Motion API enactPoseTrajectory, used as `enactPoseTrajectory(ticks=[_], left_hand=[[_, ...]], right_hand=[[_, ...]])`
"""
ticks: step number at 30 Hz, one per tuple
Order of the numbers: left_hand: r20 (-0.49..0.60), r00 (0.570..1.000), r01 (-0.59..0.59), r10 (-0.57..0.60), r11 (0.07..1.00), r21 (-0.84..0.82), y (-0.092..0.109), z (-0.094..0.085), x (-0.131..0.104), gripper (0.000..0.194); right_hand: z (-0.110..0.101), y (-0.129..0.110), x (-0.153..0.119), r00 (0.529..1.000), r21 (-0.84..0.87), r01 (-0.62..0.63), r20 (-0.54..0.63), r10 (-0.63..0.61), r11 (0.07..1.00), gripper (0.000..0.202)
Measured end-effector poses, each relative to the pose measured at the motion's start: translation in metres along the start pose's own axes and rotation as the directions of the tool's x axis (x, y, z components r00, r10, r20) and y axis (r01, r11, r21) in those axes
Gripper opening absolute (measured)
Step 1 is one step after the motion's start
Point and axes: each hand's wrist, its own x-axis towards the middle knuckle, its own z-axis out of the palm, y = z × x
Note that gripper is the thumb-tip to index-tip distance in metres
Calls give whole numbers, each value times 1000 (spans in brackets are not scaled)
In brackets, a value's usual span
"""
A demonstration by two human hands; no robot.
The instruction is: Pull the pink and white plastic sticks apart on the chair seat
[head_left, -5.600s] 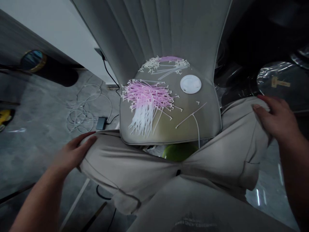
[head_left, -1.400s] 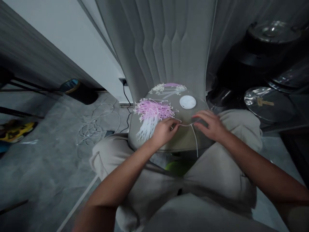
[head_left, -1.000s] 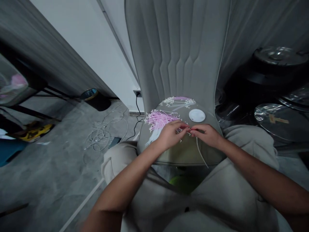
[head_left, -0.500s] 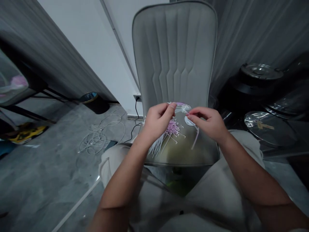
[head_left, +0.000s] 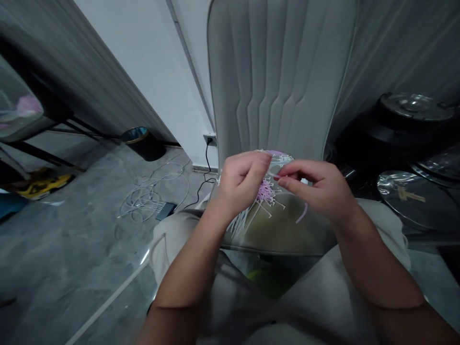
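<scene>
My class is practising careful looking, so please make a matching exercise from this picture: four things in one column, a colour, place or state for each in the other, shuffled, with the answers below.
Column 1
1. Right hand
2. Chair
3. Pile of thin pieces
4. Bin

Column 2
a. Black, standing on the floor
b. Pink and white, on the seat
c. Pinching a thin strip
d. Grey, with a seamed backrest

Pairs: 1-c; 2-d; 3-b; 4-a

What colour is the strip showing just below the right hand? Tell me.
Lilac; the strip shows best in the head view.
</scene>
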Motion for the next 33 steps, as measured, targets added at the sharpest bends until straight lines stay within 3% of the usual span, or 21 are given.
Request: enactPoseTrajectory(ticks=[6, 15, 21, 30, 33], left_hand=[[21, 997, -76, 74, 989, 127, 4, 7, 5, 49], [-23, 995, 103, -102, 992, 66, 3, 21, -2, 51], [128, 982, 126, -137, 988, 93, 9, 14, 0, 49], [-33, 982, 190, -188, 976, 104, 5, 8, -5, 52], [-43, 982, 189, -186, 979, 79, 5, 6, -6, 52]], right_hand=[[8, 1, -4, 998, 83, -54, -17, 56, 995, 13], [6, 7, -4, 998, 98, -20, 54, 15, 995, 23], [3, 8, -4, 999, 95, -21, 37, 17, 995, 26], [2, 8, -6, 1000, 43, -19, 8, 19, 999, 22], [2, 7, -7, 1000, 41, -23, 6, 23, 999, 22]])
